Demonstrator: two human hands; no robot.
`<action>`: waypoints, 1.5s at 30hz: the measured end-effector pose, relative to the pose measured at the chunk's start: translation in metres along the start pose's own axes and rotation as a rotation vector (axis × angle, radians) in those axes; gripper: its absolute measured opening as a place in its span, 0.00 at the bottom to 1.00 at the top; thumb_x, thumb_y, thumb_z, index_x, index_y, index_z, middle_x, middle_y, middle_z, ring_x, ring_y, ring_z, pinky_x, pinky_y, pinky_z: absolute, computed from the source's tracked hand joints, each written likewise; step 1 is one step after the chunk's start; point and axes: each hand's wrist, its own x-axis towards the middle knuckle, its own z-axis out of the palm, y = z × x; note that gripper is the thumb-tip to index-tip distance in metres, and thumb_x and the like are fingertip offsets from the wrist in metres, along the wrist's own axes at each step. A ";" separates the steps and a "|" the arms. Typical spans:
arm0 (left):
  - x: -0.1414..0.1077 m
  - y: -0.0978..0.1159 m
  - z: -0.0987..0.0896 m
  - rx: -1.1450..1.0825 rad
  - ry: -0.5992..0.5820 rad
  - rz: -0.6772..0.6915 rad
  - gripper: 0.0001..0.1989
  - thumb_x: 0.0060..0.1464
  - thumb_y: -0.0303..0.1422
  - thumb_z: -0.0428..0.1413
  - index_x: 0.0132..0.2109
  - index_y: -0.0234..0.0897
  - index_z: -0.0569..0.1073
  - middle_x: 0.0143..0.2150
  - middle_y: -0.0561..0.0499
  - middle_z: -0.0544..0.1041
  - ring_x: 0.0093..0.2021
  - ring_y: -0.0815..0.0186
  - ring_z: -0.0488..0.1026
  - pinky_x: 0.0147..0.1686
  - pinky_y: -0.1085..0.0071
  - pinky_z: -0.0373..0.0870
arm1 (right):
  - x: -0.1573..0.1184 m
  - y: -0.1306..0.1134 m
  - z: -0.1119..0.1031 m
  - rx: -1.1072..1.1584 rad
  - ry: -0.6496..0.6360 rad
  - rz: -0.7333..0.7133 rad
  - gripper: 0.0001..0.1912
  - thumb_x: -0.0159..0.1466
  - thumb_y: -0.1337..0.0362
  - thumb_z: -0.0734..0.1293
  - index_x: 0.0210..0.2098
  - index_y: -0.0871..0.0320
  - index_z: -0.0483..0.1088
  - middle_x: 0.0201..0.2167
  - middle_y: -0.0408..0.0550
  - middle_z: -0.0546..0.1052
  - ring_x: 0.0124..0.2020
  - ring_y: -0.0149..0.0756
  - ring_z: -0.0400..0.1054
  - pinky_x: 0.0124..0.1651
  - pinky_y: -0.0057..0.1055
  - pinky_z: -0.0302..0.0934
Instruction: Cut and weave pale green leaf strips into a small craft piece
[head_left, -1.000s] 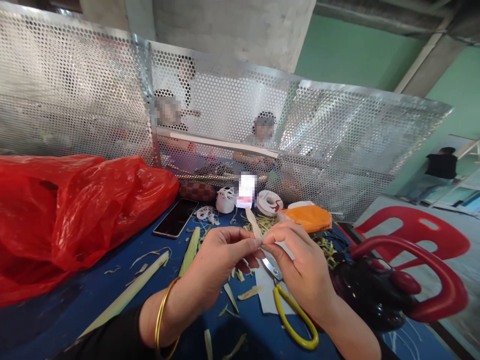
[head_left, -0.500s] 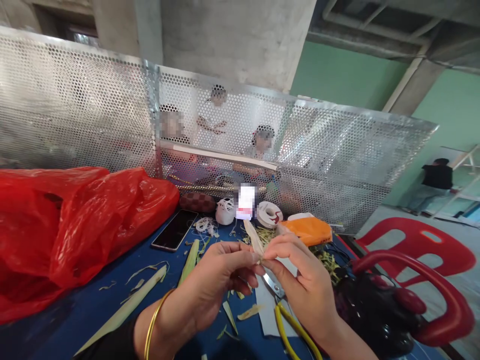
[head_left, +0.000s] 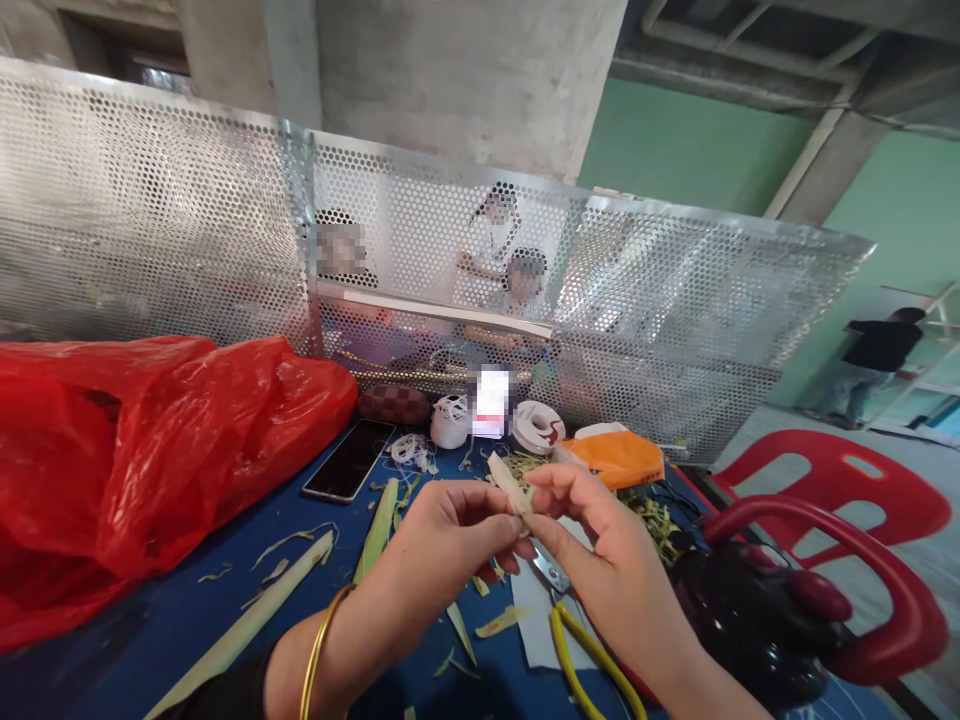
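One perforated metal screen [head_left: 187, 220] spans the far side. Behind it, a standing person [head_left: 491, 240] is farther right than half a second ago; no bearing on your handwork, I judge. A red plastic bag [head_left: 187, 470] heaps on the blue tabletop [head_left: 187, 600] at left; a black kettle [head_left: 757, 640] with red handle, right.

Your left hand [head_left: 442, 540]: thumb and forefinger pinched on the pale husk strip [head_left: 508, 485], other fingers loosely curled. Your right hand [head_left: 607, 540]: part open, thumb by the strip's lower end, forefinger arched farther off than before; can't tell whether it grips.

Yellow-handled scissors [head_left: 555, 578] lie partly on white paper [head_left: 534, 630], below your fingers in view.

Strip: between your hands, tip up, showing shorter than before. Probably a shifted hold or fold.
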 end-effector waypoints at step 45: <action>0.000 -0.003 -0.004 -0.259 0.048 -0.137 0.06 0.41 0.31 0.60 0.26 0.33 0.71 0.23 0.52 0.73 0.23 0.71 0.68 0.23 0.76 0.63 | 0.008 0.012 0.003 -0.087 0.039 -0.453 0.08 0.65 0.72 0.63 0.40 0.53 0.69 0.37 0.47 0.74 0.41 0.38 0.70 0.45 0.37 0.66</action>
